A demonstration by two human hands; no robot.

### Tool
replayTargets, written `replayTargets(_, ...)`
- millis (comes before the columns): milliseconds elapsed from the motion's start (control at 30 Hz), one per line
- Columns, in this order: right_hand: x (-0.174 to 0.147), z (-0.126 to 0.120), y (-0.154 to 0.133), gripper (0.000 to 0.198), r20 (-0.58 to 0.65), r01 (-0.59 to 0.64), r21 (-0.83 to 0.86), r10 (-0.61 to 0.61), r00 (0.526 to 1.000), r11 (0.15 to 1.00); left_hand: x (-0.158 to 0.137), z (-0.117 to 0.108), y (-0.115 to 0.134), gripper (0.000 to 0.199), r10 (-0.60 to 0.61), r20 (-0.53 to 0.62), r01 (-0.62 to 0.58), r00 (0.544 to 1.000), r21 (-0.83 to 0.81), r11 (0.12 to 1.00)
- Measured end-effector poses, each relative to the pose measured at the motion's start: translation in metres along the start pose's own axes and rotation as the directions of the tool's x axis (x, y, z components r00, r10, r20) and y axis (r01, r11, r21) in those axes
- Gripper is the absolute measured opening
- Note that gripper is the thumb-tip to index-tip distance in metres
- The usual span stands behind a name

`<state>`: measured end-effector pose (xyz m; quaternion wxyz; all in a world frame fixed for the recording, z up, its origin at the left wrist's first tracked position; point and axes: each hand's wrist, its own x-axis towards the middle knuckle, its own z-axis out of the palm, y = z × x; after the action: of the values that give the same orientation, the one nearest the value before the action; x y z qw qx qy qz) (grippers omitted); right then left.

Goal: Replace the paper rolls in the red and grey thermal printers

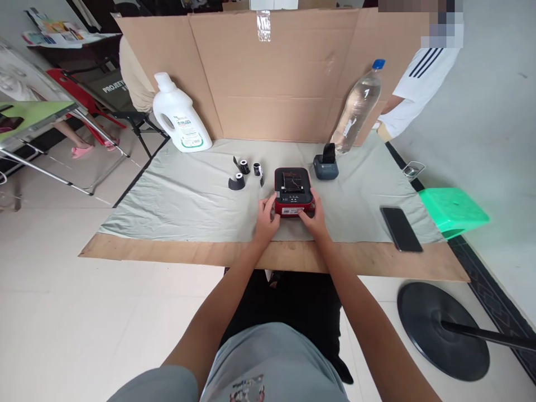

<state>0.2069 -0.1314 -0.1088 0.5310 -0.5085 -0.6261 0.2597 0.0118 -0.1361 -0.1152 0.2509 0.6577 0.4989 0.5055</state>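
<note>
A small red box with a black top (293, 185) sits at the middle of the grey cloth, a white label on its near side. My left hand (267, 219) holds its left near corner, thumb in front and fingers along the side. At the right near corner, my right hand (315, 216) grips it in the same way. Several small black rolls (238, 180) with loose tails lie to the left of the box. Beyond it on the right stands a small dark blue-grey device (325, 168) with a black strip rising from its top.
At the back, a cardboard screen (276, 72) stands behind a white detergent jug (182, 117) and a clear bottle with a blue cap (360, 103). A phone (401, 229) lies near the front right edge. Beside the table is a green stool (452, 209); a person (431, 72) stands behind.
</note>
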Motion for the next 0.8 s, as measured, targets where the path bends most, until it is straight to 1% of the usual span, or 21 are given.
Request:
replayTargets(133, -0.001, 0.002, 0.005, 0.077, 0.012, -0.018, 0.09, 0.017, 1.0, 0.996, 0.0, 0.002, -0.001, 0.067, 0.007, -0.02, -0.006, 1.0, 0.048, 0.999)
replayTargets(233, -0.001, 0.004, 0.01, 0.079, 0.013, -0.008, 0.119, 0.006, 1.0, 0.993, -0.002, 0.003, -0.002, 0.07, 0.015, 0.013, -0.015, 1.0, 0.05, 0.999)
replayTargets(300, -0.002, 0.004, 0.014, 0.082, 0.008, 0.0, 0.128, -0.001, 1.0, 0.992, -0.003, 0.003, -0.003, 0.072, 0.037, 0.018, -0.038, 0.999, 0.085, 0.996)
replayTargets(400, -0.003, 0.004, 0.018, 0.085, 0.015, 0.03, 0.108, -0.032, 0.999, 0.994, -0.005, 0.001, -0.004, 0.076, 0.158, 0.016, -0.158, 0.987, 0.203, 0.966)
replayTargets(467, -0.004, 0.004, 0.019, 0.086, 0.025, 0.043, 0.079, -0.045, 0.999, 0.996, -0.006, 0.001, -0.006, 0.078, 0.252, 0.07, -0.262, 0.965, 0.257, 0.93)
replayTargets(533, -0.005, 0.004, 0.02, 0.087, 0.028, 0.041, 0.06, -0.043, 0.999, 0.997, -0.006, 0.001, -0.008, 0.08, 0.3, 0.123, -0.323, 0.946, 0.278, 0.905)
replayTargets(567, -0.006, 0.004, 0.02, 0.087, 0.024, 0.036, 0.058, -0.038, 0.999, 0.998, -0.007, 0.002, -0.009, 0.081, 0.307, 0.13, -0.332, 0.943, 0.286, 0.899)
replayTargets(667, -0.006, 0.005, 0.021, 0.088, 0.024, 0.026, 0.062, -0.028, 0.999, 0.998, -0.008, 0.004, -0.012, 0.083, 0.307, 0.103, -0.324, 0.946, 0.299, 0.898)
replayTargets(800, -0.004, 0.006, 0.023, 0.09, 0.036, 0.031, 0.07, -0.033, 0.999, 0.997, -0.007, 0.004, -0.012, 0.088, 0.309, 0.101, -0.325, 0.946, 0.263, 0.909)
